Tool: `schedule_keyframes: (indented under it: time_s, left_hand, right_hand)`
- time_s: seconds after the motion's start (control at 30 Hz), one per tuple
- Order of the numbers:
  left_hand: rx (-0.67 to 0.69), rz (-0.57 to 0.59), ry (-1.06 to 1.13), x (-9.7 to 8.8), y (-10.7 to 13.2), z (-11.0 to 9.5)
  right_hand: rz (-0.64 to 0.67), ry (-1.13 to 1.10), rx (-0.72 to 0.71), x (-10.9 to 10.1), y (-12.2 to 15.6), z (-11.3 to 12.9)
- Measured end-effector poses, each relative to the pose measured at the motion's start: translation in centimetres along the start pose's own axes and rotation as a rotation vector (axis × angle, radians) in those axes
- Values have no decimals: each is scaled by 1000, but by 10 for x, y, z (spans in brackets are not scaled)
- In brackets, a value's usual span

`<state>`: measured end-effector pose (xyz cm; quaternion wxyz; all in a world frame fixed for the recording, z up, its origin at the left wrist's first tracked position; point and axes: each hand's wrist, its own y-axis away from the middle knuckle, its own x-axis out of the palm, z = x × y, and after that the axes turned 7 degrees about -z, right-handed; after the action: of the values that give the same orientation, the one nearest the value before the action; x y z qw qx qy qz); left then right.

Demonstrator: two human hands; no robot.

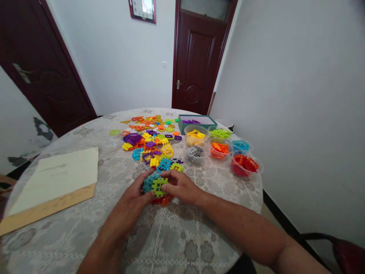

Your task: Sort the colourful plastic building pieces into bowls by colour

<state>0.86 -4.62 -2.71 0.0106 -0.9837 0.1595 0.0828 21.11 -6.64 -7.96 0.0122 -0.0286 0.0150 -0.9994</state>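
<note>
While both wrists reach in over the near half of the table, left hand [136, 191] and right hand [180, 186] meet at the middle, fingers curled. Left hand grasps teal lattice pieces [148, 182], its thumb at the lower left of a lime-green lattice piece [159, 186]. Right hand grips that same lime-green lattice piece, thumb on its face, fingers bent over the upper edge. Whether teal and lime parts are joined: cannot tell. Red-orange pieces [164, 200] show just below, partly covered by the hands.

Directly beyond the fingers: loose heap of plastic pieces [154, 148], mixed orange, yellow, purple, blue and lime, spread toward the far edge. Right of the heap, clear round tubs sorted by colour: yellow pieces [196, 134], grey pieces [196, 151], orange pieces [220, 148], bright green pieces [221, 133], blue pieces [240, 145], red pieces [246, 163] nearest the right edge. Dark green box [196, 129] stands behind the yellow tub, purple pieces [191, 121] inside.

Well apart to the left, pale paper [62, 171] lies flat, a tan strip [51, 203] along its near side. Patterned tablecloth [168, 236] under everything.
</note>
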Motion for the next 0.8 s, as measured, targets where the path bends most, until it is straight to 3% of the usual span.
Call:
schedule_keyframes:
  time_s: [0.37,0.5,0.63,0.8]
  left_hand:
    - [-147,-100,311,6,1,7]
    - [-152,-135,349,5,0,6]
    - [-190,-140,335,2,-3,5]
    - [-118,-64,181,-3,-3,8]
  right_hand:
    - [-34,-43,-23,-2,2,4]
    - [-100,127,-97,-18,-2,24]
    - [-294,446,-245,-68,-9,65]
    - [-673,904,-375,-172,-35,110]
